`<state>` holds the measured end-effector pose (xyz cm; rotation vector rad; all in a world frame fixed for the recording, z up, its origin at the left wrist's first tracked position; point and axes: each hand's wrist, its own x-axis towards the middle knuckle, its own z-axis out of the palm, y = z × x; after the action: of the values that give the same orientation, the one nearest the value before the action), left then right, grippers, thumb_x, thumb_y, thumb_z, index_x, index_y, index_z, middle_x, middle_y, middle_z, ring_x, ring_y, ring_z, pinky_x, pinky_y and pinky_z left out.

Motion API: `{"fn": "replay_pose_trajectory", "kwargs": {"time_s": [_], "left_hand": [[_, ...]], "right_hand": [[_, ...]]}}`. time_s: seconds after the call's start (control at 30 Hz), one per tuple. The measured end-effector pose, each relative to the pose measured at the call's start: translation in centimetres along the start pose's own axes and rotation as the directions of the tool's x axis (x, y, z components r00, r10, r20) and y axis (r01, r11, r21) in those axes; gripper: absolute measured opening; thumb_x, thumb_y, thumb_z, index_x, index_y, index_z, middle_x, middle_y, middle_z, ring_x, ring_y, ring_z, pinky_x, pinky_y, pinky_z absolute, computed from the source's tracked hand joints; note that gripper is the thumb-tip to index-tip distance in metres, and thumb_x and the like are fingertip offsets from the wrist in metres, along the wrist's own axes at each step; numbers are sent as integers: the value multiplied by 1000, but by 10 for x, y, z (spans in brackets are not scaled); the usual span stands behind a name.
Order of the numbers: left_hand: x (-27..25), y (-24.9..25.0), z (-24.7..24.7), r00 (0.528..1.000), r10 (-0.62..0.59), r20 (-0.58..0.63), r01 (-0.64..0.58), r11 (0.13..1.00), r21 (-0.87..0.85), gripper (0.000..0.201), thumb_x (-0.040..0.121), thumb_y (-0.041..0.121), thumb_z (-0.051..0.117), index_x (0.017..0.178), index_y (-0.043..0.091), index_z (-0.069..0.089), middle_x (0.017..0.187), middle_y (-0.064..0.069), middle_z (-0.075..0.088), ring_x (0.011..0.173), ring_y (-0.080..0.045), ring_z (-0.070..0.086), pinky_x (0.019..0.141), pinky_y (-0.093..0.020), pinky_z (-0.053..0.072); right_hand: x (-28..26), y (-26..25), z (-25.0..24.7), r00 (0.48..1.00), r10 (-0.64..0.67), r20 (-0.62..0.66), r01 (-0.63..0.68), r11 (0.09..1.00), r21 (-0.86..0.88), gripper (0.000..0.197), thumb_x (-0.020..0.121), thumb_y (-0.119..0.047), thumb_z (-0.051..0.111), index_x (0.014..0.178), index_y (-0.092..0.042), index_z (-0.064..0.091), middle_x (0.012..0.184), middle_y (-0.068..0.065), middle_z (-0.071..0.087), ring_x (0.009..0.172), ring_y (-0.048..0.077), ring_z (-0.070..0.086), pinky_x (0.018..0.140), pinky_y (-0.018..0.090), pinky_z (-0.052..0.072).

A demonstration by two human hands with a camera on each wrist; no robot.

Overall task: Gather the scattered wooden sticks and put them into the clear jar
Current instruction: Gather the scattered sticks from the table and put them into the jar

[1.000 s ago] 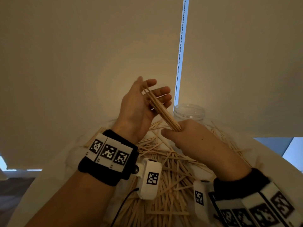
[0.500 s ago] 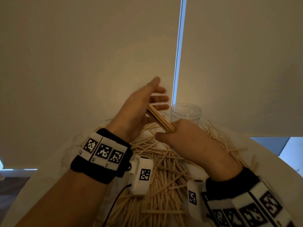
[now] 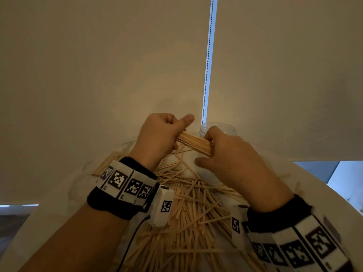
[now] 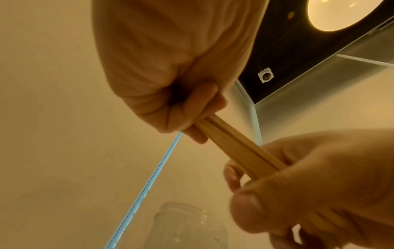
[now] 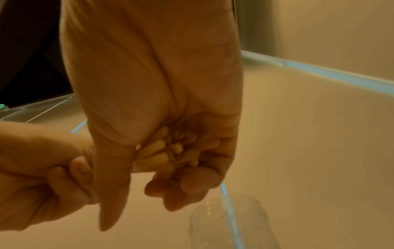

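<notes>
Together, the left hand (image 3: 157, 137) and right hand (image 3: 231, 160) clasp one bundle of wooden sticks (image 3: 193, 143), each grip curled tight around an end, held level above the tabletop (image 3: 59, 209). Just behind the right knuckles, toward the tabletop's far edge, stands the clear jar (image 3: 225, 128). Loose sticks (image 3: 194, 209) lie heaped beneath both wrists.

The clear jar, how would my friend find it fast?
Look at the white table covered in loose wooden sticks. At its far edge, under the hanging bead chain, stands the clear jar, just behind the right hand. It's the only see-through thing there.
</notes>
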<state>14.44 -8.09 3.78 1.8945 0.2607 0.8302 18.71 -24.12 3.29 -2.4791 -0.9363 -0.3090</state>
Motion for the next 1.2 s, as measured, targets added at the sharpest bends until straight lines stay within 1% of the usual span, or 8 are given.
{"fn": "replay_pose_trajectory", "kwargs": {"time_s": [0.1,0.3,0.47,0.6,0.9,1.0,1.1,1.2], "left_hand": [[8,0,-13,999,-10,-48,5,994,-113,47,88,45,73,75,0,68,48,1,52,40,-11,47,42,-21,40],[-4,14,-9,944,-33,328,73,991,-110,45,94,43,64,87,1,76,75,-11,75,50,-15,61,47,-20,49],[-1,7,-8,990,9,138,-6,1000,-24,49,90,40,72,73,-6,70,47,-3,61,37,-14,43,39,-20,38],[4,-3,0,995,-87,41,95,959,-266,45,90,38,72,80,-6,72,65,-18,69,40,-14,43,40,-21,37],[16,-8,38,899,-279,337,387,866,-317,58,99,58,45,112,6,67,93,-16,75,61,-13,62,55,-22,53],[30,-13,37,909,-288,302,349,921,-172,32,101,37,58,125,16,59,113,-11,68,86,-16,63,72,-28,54],[43,-24,42,889,-274,367,289,957,14,65,91,6,69,147,23,41,131,-8,55,109,-20,61,83,-31,55],[48,-30,56,842,-264,470,242,964,108,114,72,14,89,158,28,16,141,-5,49,126,-24,53,105,-40,47]], "right_hand": [[1,-1,-7,989,-70,-133,70,998,-9,22,92,-37,64,105,-26,50,86,-4,59,73,15,55,61,29,44],[2,-2,2,964,-48,-263,10,989,-145,21,91,-45,58,95,-24,58,81,-3,59,67,17,55,56,27,40],[6,7,-8,996,-55,-74,65,988,141,43,76,-68,67,83,-27,59,71,-6,59,63,7,55,52,22,34],[6,14,-24,990,-43,-135,89,932,350,40,92,-65,47,91,-31,69,66,-8,60,62,4,56,57,21,36],[26,45,-40,949,214,-231,-124,928,350,39,100,-43,49,85,-12,67,67,4,59,66,19,57,59,31,41],[46,67,-61,888,264,-377,-174,951,255,39,101,-39,49,85,-9,66,65,4,57,61,19,52,62,31,36],[75,80,-64,896,249,-367,-223,968,114,38,101,-34,50,87,-3,67,63,2,53,60,21,49,61,28,34],[101,82,-53,923,240,-302,-229,971,70,37,99,-33,51,89,-1,67,71,8,60,67,26,55,56,28,34]]}}
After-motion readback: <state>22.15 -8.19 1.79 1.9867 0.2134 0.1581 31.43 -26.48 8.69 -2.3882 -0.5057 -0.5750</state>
